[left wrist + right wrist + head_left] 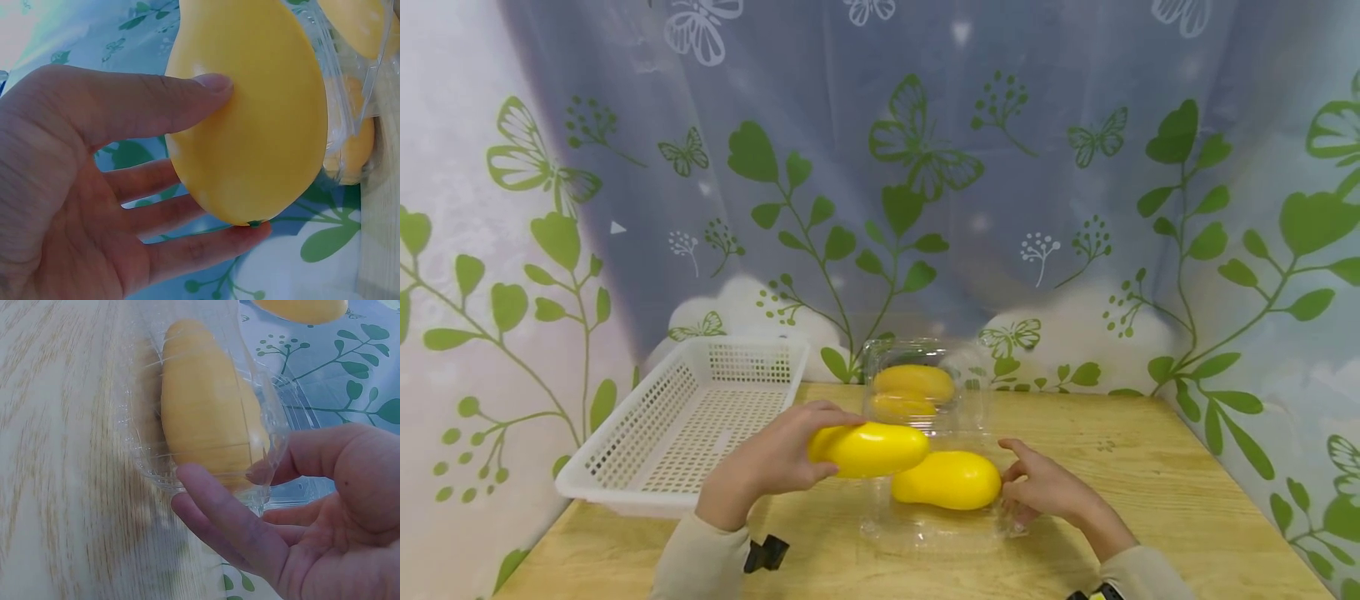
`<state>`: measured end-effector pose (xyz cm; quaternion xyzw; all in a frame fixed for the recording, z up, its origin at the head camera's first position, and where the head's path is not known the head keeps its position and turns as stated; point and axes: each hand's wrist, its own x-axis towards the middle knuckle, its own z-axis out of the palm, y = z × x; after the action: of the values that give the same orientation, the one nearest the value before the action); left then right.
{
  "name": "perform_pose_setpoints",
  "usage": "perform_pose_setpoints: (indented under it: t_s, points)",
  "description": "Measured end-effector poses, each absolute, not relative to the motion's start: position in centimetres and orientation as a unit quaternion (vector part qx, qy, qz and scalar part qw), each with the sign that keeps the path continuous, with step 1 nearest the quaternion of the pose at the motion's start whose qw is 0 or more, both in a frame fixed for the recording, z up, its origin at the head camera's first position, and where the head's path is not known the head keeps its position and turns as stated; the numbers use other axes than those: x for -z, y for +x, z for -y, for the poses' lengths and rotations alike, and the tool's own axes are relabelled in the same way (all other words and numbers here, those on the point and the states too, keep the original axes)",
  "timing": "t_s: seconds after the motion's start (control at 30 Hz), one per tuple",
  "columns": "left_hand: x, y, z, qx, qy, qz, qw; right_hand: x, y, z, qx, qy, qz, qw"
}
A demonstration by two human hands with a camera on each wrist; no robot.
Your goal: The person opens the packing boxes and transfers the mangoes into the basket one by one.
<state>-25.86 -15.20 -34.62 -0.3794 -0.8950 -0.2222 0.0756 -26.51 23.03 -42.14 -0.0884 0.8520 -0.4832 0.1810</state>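
My left hand [782, 450] grips a glossy yellow mango [871, 450], raised above the tabletop. In the left wrist view, the thumb lies across this mango [250, 125], and a small green spot marks its end. A second yellow mango [951, 481] lies in the near tray of a clear plastic clamshell box [925, 533]. At that tray's right end, my right hand [1037, 483] pinches the plastic wall. The right wrist view shows the boxed mango [206, 400] through the clear side, with fingertips [194, 478] against the outside.
Behind the near tray, yellow mango shapes [913, 383] show through upright clear plastic; whether this is a lid or another box I cannot tell. A white perforated basket [617, 492] stands at the left on the wooden table [1120, 467]. A patterned curtain [850, 208] hangs behind.
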Motion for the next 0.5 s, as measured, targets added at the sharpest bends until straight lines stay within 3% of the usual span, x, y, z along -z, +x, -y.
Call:
perform_pose_setpoints:
  t_s: [0.5]
  points:
    - [34.55, -26.04, 15.54, 0.224, -0.37, 0.898, 0.076, 42.34, -26.69, -23.01, 0.479, -0.083, -0.856, 0.177]
